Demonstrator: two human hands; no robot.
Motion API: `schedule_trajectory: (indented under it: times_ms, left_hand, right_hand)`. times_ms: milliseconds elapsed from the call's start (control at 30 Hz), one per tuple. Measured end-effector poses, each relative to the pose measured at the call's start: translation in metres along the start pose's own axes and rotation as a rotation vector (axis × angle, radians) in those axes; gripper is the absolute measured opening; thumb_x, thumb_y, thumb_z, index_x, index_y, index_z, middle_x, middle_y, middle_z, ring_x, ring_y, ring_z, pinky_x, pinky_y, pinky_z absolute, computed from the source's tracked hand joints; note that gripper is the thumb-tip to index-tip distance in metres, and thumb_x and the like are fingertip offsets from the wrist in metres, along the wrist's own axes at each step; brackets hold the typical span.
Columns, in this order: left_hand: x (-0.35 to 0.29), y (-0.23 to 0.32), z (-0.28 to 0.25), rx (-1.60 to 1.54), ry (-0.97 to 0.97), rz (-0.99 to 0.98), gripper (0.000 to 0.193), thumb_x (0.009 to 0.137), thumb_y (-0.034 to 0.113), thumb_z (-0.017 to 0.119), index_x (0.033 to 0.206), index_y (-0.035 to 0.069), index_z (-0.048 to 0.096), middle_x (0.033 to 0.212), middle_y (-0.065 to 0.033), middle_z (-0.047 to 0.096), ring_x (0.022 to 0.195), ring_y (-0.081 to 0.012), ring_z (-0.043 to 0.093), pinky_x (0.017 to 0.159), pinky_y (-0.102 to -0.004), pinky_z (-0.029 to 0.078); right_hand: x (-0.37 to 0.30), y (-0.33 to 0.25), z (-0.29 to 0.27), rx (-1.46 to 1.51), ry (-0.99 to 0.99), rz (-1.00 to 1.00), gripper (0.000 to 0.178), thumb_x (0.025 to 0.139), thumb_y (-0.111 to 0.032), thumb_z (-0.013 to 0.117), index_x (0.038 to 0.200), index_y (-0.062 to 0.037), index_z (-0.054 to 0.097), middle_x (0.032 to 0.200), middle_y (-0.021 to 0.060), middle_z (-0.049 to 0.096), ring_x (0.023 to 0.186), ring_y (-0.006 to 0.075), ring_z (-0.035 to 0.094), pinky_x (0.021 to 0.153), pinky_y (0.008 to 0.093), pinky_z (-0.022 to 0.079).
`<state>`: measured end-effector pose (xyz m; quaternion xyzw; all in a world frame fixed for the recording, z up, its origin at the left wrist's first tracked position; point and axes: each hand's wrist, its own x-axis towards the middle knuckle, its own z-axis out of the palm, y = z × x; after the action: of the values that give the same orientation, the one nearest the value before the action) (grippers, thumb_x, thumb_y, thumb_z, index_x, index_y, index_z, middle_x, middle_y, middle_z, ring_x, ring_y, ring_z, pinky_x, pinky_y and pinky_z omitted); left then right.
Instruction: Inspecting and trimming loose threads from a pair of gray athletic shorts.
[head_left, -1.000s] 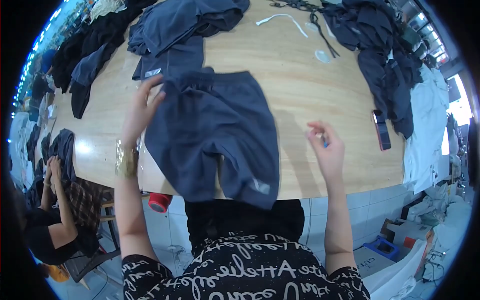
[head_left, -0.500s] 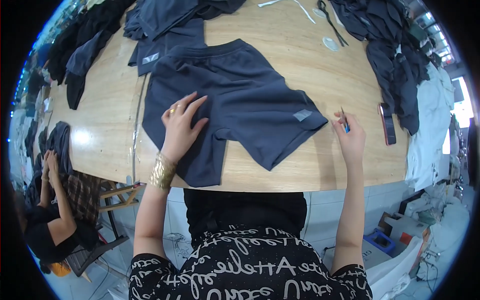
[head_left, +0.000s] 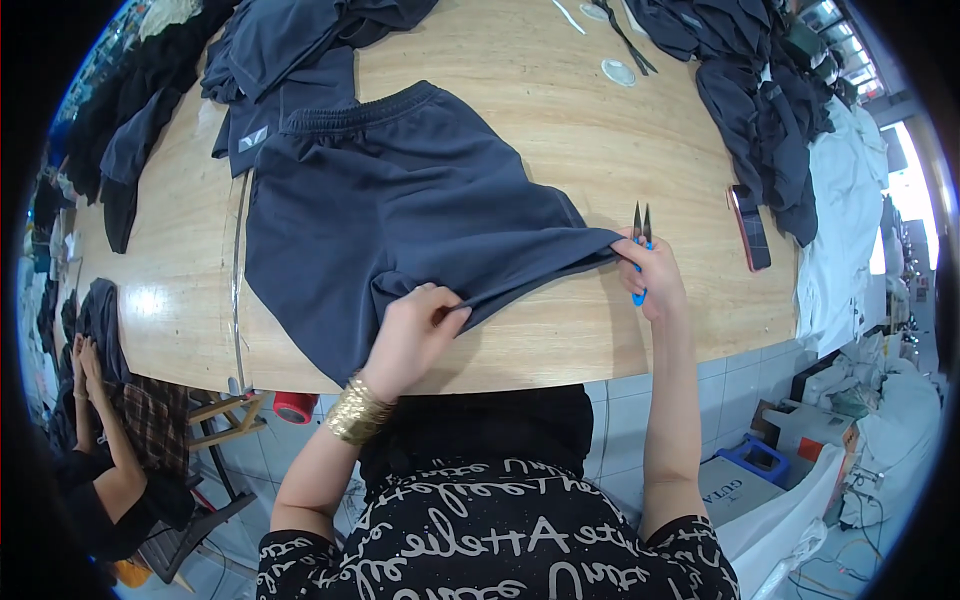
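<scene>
Closed left hand (head_left: 412, 335) pinches the shorts (head_left: 390, 195); closed right hand (head_left: 655, 275) grips their hem (head_left: 603, 238) plus snips (head_left: 637, 225). Hold leg taut, blades angled beyond the shorts.

passable bare tabletop (head_left: 685, 180) between shorts (head_left: 370, 200) and phone (head_left: 750, 228), snips (head_left: 637, 222) jutting in, garment pile (head_left: 285, 45) blocking far left

Bright, cool light fills the scene fairly evenly. A white glare spot burns out part of the pale tabletop (head_left: 480, 350) at left, and the gold cuff (head_left: 360, 412) glints. A soft shadow falls just left of the right hand (head_left: 652, 272) and its forearm. Folds in the dark shorts (head_left: 340, 220) read clearly. The bright opening (head_left: 908, 190) at far right is washed out. Fisheye distortion bends the tabletop's edges; the rim is smeared, fringed blue at left, with black corners.
</scene>
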<state>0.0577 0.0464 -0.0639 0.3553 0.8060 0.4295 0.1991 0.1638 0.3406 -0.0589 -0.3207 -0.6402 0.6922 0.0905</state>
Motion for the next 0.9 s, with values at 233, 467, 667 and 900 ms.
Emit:
schedule_trajectory:
  times_ms: [233, 467, 667, 900]
  left_hand:
    - [-0.002, -0.024, -0.030, -1.348, 0.106, -0.413, 0.017, 0.093, 0.018, 0.048, 0.102, 0.006, 0.057, 0.089, -0.0033, 0.063, 0.086, -0.0159, 0.062, 0.079, -0.0315, 0.051]
    - [-0.010, -0.035, -0.016, -1.822, 0.056, -0.292, 0.030, 0.097, 0.022, 0.038, 0.120, 0.006, 0.048, 0.120, -0.0067, 0.055, 0.111, -0.0196, 0.051, 0.098, -0.0382, 0.038]
    - [-0.008, -0.013, -0.019, -1.565, 0.129, -0.251, 0.035, 0.089, 0.002, 0.045, 0.124, 0.005, 0.043, 0.118, -0.0053, 0.055, 0.109, -0.0154, 0.052, 0.094, -0.0328, 0.041]
    - [-0.014, 0.004, -0.019, -1.545, 0.085, -0.261, 0.051, 0.084, -0.009, 0.045, 0.132, 0.004, 0.034, 0.122, -0.0086, 0.053, 0.113, -0.0168, 0.051, 0.096, -0.0331, 0.041]
  right_hand:
    - [-0.016, 0.003, 0.017, 0.760, -0.377, 0.336, 0.010, 0.084, -0.012, 0.061, 0.078, -0.0072, 0.055, 0.052, -0.0045, 0.042, 0.033, 0.0029, 0.030, 0.032, 0.0186, 0.022]
    - [-0.033, -0.020, 0.055, 0.492, -0.176, 0.147, 0.012, 0.086, -0.016, 0.060, 0.086, -0.0037, 0.058, 0.056, -0.0048, 0.043, 0.036, 0.0017, 0.029, 0.035, 0.0193, 0.021]
    - [-0.052, -0.037, 0.077, 0.444, -0.155, 0.165, 0.022, 0.085, -0.012, 0.059, 0.102, 0.0022, 0.058, 0.056, -0.0055, 0.040, 0.037, 0.0018, 0.028, 0.036, 0.0201, 0.020]
    - [-0.060, -0.042, 0.085, 0.454, -0.198, 0.165, 0.034, 0.085, -0.005, 0.054, 0.117, 0.0067, 0.049, 0.055, -0.0038, 0.041, 0.036, 0.0021, 0.028, 0.035, 0.0193, 0.022]
